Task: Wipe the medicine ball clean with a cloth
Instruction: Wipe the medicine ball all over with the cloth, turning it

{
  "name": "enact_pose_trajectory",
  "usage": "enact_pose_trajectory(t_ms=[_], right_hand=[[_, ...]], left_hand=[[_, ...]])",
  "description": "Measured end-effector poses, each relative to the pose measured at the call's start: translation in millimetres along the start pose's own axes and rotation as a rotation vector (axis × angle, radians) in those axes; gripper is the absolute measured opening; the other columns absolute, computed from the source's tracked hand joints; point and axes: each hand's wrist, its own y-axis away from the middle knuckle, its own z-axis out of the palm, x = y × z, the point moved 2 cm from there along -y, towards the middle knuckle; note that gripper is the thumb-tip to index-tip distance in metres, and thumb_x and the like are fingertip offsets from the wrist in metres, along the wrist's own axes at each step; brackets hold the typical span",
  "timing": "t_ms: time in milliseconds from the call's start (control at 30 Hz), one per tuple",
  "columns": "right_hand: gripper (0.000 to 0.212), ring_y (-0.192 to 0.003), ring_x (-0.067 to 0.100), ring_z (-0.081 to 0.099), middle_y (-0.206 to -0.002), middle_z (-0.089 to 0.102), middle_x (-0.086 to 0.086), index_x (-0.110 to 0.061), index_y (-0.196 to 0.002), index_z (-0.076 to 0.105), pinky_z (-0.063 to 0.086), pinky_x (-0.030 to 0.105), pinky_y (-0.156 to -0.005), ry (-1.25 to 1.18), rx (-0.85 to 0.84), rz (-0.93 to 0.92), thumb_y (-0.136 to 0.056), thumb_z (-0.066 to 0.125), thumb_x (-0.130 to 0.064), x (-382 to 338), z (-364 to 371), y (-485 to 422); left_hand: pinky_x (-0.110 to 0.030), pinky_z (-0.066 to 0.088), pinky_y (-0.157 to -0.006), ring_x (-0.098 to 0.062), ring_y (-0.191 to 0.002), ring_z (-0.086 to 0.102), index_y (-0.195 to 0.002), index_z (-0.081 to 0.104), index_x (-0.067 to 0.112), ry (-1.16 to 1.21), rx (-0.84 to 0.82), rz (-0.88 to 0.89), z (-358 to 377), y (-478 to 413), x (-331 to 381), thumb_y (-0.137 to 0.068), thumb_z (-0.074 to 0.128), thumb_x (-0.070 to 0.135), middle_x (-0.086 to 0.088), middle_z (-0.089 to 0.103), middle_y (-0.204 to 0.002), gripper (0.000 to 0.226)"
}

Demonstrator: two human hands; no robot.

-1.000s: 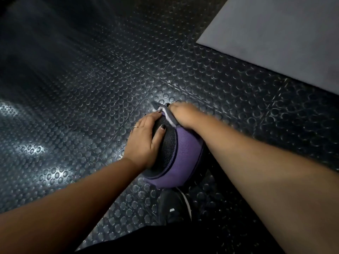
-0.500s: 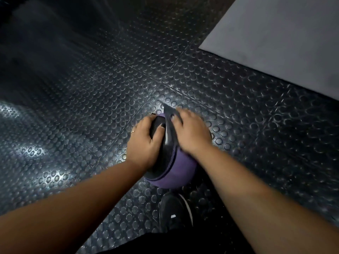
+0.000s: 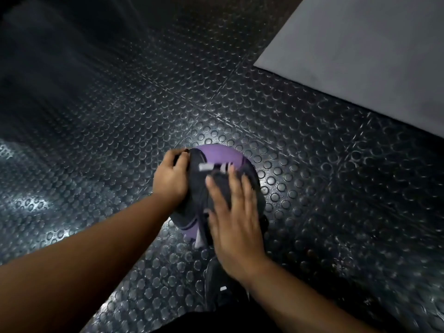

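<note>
Sliding back toward 6 o'clock, the right hand point(image 3: 234, 219) lay with grip wide, flat on the cloth point(image 3: 199, 195) atop the ball point(image 3: 223, 153). The left hand point(image 3: 170, 179) clasped the ball's 9 o'clock side on the floor point(image 3: 120, 116). Wiping seemed midway; underside likely left.

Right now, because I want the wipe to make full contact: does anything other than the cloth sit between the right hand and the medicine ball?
Nothing visible besides the dark cloth: the right hand presses it flat onto the purple medicine ball, while the left hand holds the ball's left side.
</note>
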Motion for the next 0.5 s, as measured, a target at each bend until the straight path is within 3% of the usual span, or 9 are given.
enact_pose_trajectory(t_ms=[67,133,267,333,400,500], right_hand=[[0.055,-0.147,0.029,-0.006,-0.161,-0.007,0.005,-0.037,-0.152,0.005,0.013,0.051,-0.116,0.051,-0.002,-0.097,-0.101,0.026,-0.042,8,15,14],[0.054,-0.147,0.027,-0.003,-0.161,-0.004,0.003,-0.037,-0.152,0.007,0.013,0.052,-0.117,-0.025,0.03,-0.12,-0.101,0.024,-0.044,15,18,3],[0.053,-0.145,0.021,0.013,-0.159,0.016,-0.002,-0.034,-0.149,0.026,0.016,0.043,-0.118,-0.154,0.155,0.109,-0.098,0.024,-0.048,10,-1,-45],[0.05,-0.141,0.022,0.023,-0.156,0.025,-0.002,-0.033,-0.145,0.034,0.022,0.041,-0.115,-0.185,0.06,0.252,-0.097,0.028,-0.049,21,-5,-81],[0.043,-0.131,0.024,0.039,-0.147,0.04,0.003,-0.03,-0.138,0.046,0.034,0.038,-0.105,-0.309,-0.141,0.36,-0.099,0.033,-0.045,41,-7,-117],[0.038,-0.118,0.025,0.049,-0.136,0.052,0.009,-0.017,-0.129,0.056,0.038,0.032,-0.092,-0.484,-0.382,0.407,-0.102,0.035,-0.034,61,-12,-142]], left_hand=[[-0.03,0.039,-0.088,-0.024,-0.107,0.058,-0.118,0.062,0.019,0.056,0.025,-0.083,-5,2,-5,-0.102,0.049,0.039,-0.002,0.064,-0.11,0.029],[-0.029,0.038,-0.092,-0.018,-0.108,0.055,-0.126,0.059,0.022,0.053,0.043,-0.058,-8,11,-11,-0.102,0.049,0.041,0.003,0.061,-0.116,0.032],[-0.038,0.042,-0.104,-0.016,-0.116,0.056,-0.129,0.055,0.028,0.088,0.076,0.012,-5,30,-22,-0.091,0.054,0.056,0.006,0.06,-0.127,0.047],[-0.04,0.042,-0.105,-0.015,-0.117,0.055,-0.124,0.053,0.033,0.096,0.076,0.038,-3,33,-24,-0.084,0.051,0.059,0.006,0.059,-0.128,0.048],[-0.039,0.042,-0.105,-0.014,-0.119,0.054,-0.125,0.051,0.036,0.104,0.054,0.053,-2,36,-25,-0.084,0.051,0.06,0.006,0.057,-0.129,0.048],[-0.038,0.041,-0.103,-0.015,-0.119,0.054,-0.13,0.052,0.033,0.105,0.041,0.058,-4,37,-25,-0.088,0.052,0.057,0.007,0.057,-0.129,0.048]])
